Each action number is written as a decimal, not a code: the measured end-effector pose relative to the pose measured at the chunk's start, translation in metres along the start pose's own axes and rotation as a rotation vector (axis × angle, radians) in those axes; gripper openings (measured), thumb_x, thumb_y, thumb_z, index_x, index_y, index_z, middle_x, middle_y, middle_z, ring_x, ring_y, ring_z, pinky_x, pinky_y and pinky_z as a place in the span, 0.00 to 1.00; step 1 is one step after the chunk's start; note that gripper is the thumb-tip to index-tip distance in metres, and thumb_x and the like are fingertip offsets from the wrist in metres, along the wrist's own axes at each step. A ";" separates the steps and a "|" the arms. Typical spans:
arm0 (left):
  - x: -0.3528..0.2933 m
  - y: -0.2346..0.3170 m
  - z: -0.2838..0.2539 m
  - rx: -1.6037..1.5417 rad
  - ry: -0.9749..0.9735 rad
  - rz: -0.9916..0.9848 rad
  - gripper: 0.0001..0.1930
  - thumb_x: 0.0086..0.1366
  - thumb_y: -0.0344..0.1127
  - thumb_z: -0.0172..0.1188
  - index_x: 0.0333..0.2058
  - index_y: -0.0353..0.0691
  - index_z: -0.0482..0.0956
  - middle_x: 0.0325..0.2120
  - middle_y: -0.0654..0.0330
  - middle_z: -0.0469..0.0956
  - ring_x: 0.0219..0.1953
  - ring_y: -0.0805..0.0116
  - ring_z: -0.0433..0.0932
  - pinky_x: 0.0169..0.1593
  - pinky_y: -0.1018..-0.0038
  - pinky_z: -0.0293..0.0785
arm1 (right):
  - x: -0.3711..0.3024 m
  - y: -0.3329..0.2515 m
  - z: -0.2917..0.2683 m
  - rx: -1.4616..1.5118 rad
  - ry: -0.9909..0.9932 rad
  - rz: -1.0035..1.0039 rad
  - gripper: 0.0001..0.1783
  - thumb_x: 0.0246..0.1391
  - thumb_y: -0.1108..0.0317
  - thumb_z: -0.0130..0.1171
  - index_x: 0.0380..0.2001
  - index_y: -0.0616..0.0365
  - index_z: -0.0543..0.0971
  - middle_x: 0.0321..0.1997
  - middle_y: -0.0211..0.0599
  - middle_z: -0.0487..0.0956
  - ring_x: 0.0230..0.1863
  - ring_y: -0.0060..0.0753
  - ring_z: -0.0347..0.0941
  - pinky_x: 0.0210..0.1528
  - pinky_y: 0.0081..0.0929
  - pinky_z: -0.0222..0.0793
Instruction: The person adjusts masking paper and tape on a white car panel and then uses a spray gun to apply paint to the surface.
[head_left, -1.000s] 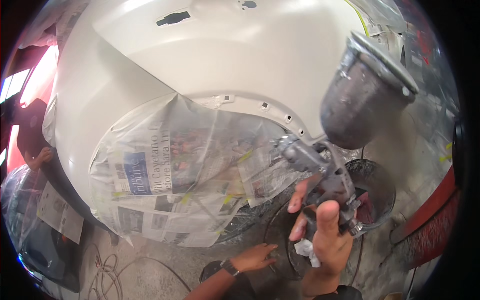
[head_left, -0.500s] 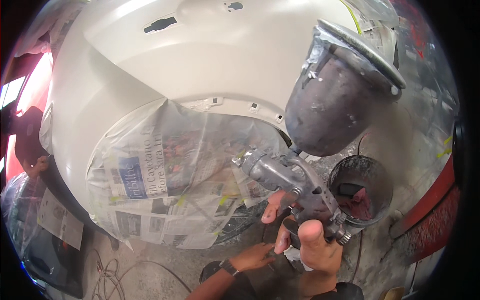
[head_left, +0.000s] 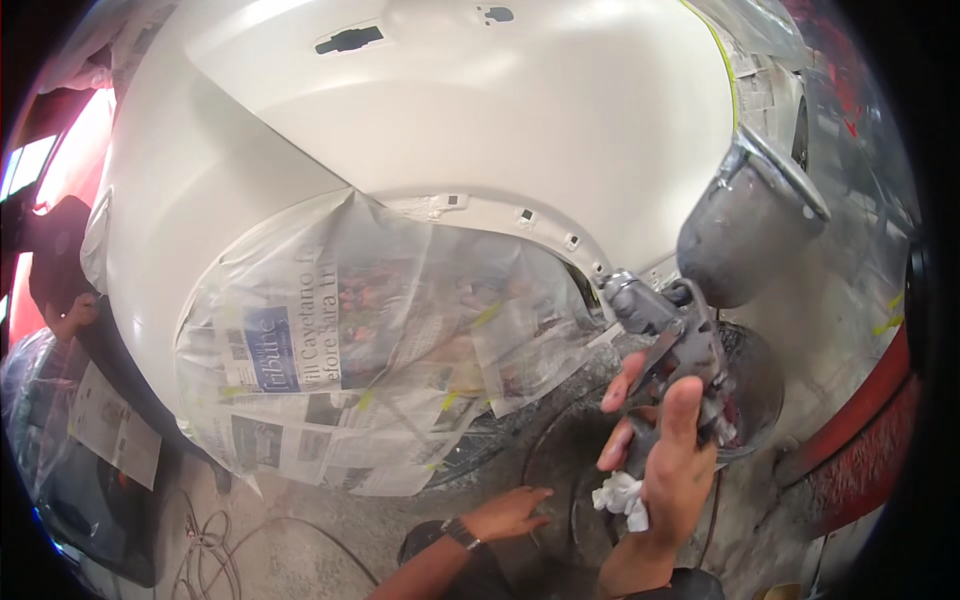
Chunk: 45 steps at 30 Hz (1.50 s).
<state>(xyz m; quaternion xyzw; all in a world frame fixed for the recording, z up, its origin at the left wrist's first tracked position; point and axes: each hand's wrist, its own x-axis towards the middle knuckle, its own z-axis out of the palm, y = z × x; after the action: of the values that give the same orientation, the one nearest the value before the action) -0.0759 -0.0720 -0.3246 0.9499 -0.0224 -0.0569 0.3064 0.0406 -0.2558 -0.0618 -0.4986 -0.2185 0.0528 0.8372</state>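
Note:
My right hand [head_left: 685, 475] is wrapped round the grip of a spray gun [head_left: 650, 305], whose nozzle points left toward the wheel arch. A grey, paint-smeared cup [head_left: 745, 240] sits tilted on top of the gun. Between my right palm and fingers shows a crumpled white wad [head_left: 622, 498]. Below, my left hand [head_left: 505, 515] holds nothing, its fingers stretched out to the right. Beyond the gun curves a pale, off-white car body panel [head_left: 500, 120]. Newspaper and clear plastic masking [head_left: 390, 350] covers the wheel opening.
Behind the gun stands a dark bucket [head_left: 765, 395], partly hidden. A red post [head_left: 850, 440] rises on the right. Hose coils [head_left: 210, 550] lie on the floor at lower left. Another person's hand [head_left: 78, 315] shows at the far left, above a plastic-covered dark part [head_left: 100, 500].
The spray gun in my right hand has moved right and farther from me, toward the arch's right end. My left hand stays nearly where it was.

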 end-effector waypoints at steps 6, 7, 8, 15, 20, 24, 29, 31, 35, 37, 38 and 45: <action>-0.005 -0.030 0.022 -0.010 0.069 0.049 0.31 0.71 0.50 0.58 0.64 0.36 0.66 0.49 0.40 0.76 0.51 0.42 0.77 0.55 0.56 0.73 | -0.014 -0.009 0.014 0.083 -0.404 0.053 0.60 0.49 0.21 0.58 0.60 0.73 0.66 0.34 0.46 0.78 0.18 0.24 0.70 0.19 0.18 0.66; 0.003 -0.008 0.008 -0.027 0.016 0.009 0.31 0.71 0.50 0.58 0.64 0.36 0.66 0.50 0.40 0.76 0.51 0.42 0.77 0.55 0.56 0.73 | -0.013 -0.010 0.007 0.053 -0.412 0.021 0.61 0.49 0.21 0.58 0.60 0.74 0.65 0.35 0.46 0.79 0.18 0.25 0.70 0.19 0.18 0.66; 0.000 0.000 0.000 -0.046 -0.019 -0.070 0.31 0.71 0.50 0.58 0.64 0.36 0.66 0.50 0.40 0.76 0.51 0.41 0.77 0.55 0.56 0.73 | -0.013 -0.010 0.010 0.049 -0.397 0.013 0.59 0.51 0.22 0.57 0.58 0.74 0.67 0.35 0.47 0.79 0.18 0.25 0.70 0.19 0.18 0.66; 0.003 -0.012 0.010 0.019 0.060 0.041 0.29 0.69 0.51 0.60 0.61 0.39 0.69 0.47 0.42 0.77 0.49 0.41 0.78 0.52 0.55 0.74 | -0.001 -0.025 0.008 0.026 -0.187 -0.086 0.44 0.62 0.31 0.52 0.48 0.73 0.74 0.37 0.49 0.79 0.17 0.26 0.71 0.14 0.18 0.62; 0.012 -0.007 0.014 -0.020 0.085 0.085 0.29 0.68 0.51 0.61 0.60 0.39 0.70 0.45 0.44 0.77 0.47 0.42 0.78 0.50 0.54 0.75 | 0.002 -0.042 0.023 -0.027 -0.231 -0.181 0.50 0.58 0.27 0.54 0.49 0.76 0.73 0.32 0.51 0.79 0.16 0.25 0.71 0.12 0.16 0.63; 0.020 -0.003 0.013 -0.028 0.058 0.091 0.30 0.68 0.52 0.61 0.60 0.38 0.70 0.45 0.44 0.77 0.47 0.43 0.78 0.49 0.55 0.75 | 0.008 -0.055 0.030 -0.063 -0.350 -0.166 0.53 0.55 0.25 0.55 0.50 0.76 0.73 0.29 0.48 0.79 0.14 0.23 0.69 0.12 0.16 0.62; 0.021 0.017 -0.005 -0.027 -0.102 -0.026 0.31 0.71 0.52 0.57 0.62 0.34 0.69 0.50 0.41 0.77 0.54 0.43 0.75 0.57 0.56 0.72 | 0.020 -0.056 0.029 -0.165 -0.204 -0.144 0.43 0.63 0.30 0.50 0.46 0.69 0.77 0.29 0.43 0.79 0.13 0.20 0.66 0.14 0.17 0.60; 0.019 0.018 -0.008 -0.031 -0.088 -0.024 0.31 0.71 0.52 0.58 0.61 0.33 0.69 0.49 0.41 0.78 0.53 0.43 0.76 0.56 0.55 0.72 | 0.020 -0.052 0.030 -0.172 -0.117 -0.135 0.42 0.64 0.31 0.49 0.46 0.69 0.77 0.29 0.43 0.79 0.14 0.21 0.67 0.14 0.17 0.60; 0.019 -0.002 0.010 -0.006 0.011 0.062 0.31 0.70 0.52 0.58 0.60 0.32 0.70 0.49 0.41 0.78 0.53 0.42 0.76 0.55 0.55 0.73 | 0.008 -0.045 0.027 -0.027 -0.137 -0.182 0.43 0.65 0.32 0.49 0.49 0.73 0.74 0.31 0.48 0.78 0.15 0.23 0.68 0.12 0.16 0.60; 0.022 -0.006 0.018 -0.008 0.057 0.106 0.30 0.69 0.52 0.60 0.60 0.36 0.70 0.46 0.43 0.78 0.49 0.43 0.78 0.52 0.55 0.74 | 0.008 -0.045 0.023 0.016 -0.225 -0.225 0.46 0.64 0.31 0.50 0.52 0.74 0.71 0.33 0.51 0.78 0.17 0.25 0.71 0.11 0.16 0.61; 0.022 -0.007 0.019 -0.009 0.082 0.126 0.29 0.69 0.52 0.60 0.60 0.39 0.70 0.44 0.44 0.78 0.47 0.43 0.78 0.50 0.56 0.75 | 0.008 -0.046 0.021 0.021 -0.288 -0.240 0.48 0.62 0.30 0.50 0.53 0.75 0.70 0.34 0.53 0.78 0.18 0.26 0.72 0.10 0.16 0.61; 0.023 -0.011 0.024 -0.024 0.101 0.140 0.29 0.69 0.53 0.60 0.60 0.38 0.70 0.44 0.44 0.78 0.47 0.44 0.79 0.50 0.56 0.75 | 0.021 -0.050 0.018 -0.016 -0.344 -0.096 0.45 0.57 0.29 0.57 0.49 0.68 0.77 0.34 0.44 0.80 0.21 0.28 0.73 0.17 0.21 0.65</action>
<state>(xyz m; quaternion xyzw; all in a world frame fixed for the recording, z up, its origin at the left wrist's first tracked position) -0.0560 -0.0785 -0.3529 0.9440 -0.0727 0.0124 0.3215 0.0457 -0.2601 -0.0047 -0.4779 -0.3824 0.0953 0.7851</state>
